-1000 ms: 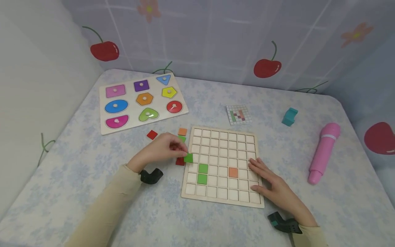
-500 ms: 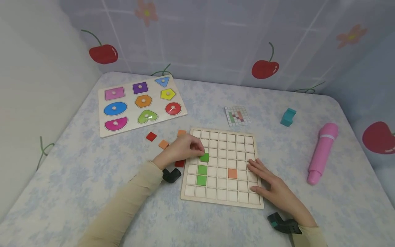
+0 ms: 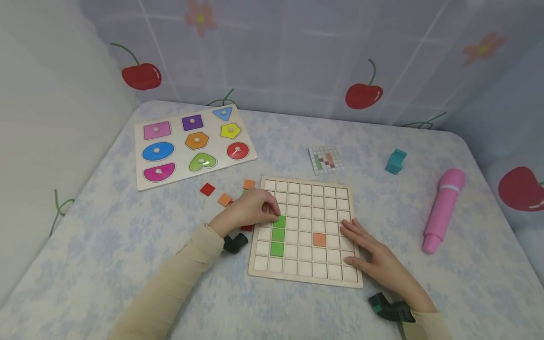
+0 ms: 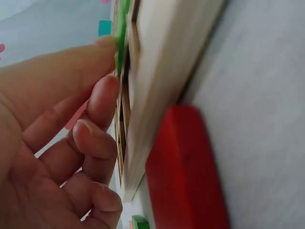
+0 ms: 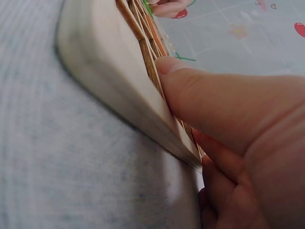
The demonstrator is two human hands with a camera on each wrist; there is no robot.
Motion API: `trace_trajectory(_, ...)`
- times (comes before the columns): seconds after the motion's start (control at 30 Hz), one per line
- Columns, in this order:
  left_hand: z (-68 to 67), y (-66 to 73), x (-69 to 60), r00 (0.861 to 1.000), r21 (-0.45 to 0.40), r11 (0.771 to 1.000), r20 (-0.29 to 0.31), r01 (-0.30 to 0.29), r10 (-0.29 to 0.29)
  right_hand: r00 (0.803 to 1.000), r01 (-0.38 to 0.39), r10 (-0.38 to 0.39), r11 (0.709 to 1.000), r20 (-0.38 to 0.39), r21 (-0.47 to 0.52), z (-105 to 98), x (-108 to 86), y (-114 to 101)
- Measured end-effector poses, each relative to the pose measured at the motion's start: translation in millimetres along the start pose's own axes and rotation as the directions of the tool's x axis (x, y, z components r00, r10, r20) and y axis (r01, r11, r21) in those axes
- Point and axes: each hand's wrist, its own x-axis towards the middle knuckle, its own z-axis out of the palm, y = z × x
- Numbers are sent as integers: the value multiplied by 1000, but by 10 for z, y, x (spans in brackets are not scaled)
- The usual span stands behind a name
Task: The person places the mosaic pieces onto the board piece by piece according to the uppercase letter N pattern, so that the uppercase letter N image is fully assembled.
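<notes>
A wooden grid board (image 3: 312, 281) lies on the table. My left hand (image 3: 250, 208) is over its left side, thumb and fingertips at the edge of a green square tile (image 3: 279, 221). That tile lies in or on a cell directly above two other green tiles (image 3: 277, 242) in the same column. In the left wrist view the thumb touches the green tile (image 4: 121, 36), while the other fingers curl beneath. My right hand (image 3: 378, 255) rests on the board's right edge, fingers extended. An orange tile (image 3: 319, 240) sits in a cell right of centre.
Loose tiles lie left of the board, among them a red tile (image 3: 208, 189) and an orange tile (image 3: 225, 199); my left hand partly covers others. Behind are a shape puzzle (image 3: 178, 161) and a pattern card (image 3: 326, 160). A teal block (image 3: 395, 161) and pink toy microphone (image 3: 444, 210) lie right.
My left hand has moved right from the board's left edge, bringing the green tile down to the cell above the other two. My right hand stays on the board.
</notes>
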Motion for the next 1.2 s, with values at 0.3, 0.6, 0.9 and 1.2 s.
trace_trajectory(0.3, -83, -58, -141, 992, -16, 998, -113, 57, -59, 1000, 4, -4, 1000, 6, -19, 16, -12, 4)
trace_trajectory(0.6, -446, -364, -375, 949, -43, 985, -264, 169, -175, 1000, 21, -21, 999, -1, -46, -2, -7, 2)
trace_trajectory(0.9, -429, -455, -327, 954, 1, 974, -202, 226, -221, 1000, 22, -22, 999, -3, -41, 14, -10, 19)
trace_trajectory(1.2, -397, -479, -297, 945, 28, 970, -234, 241, -228, 1000, 15, -15, 999, 1, -32, 17, -3, 17)
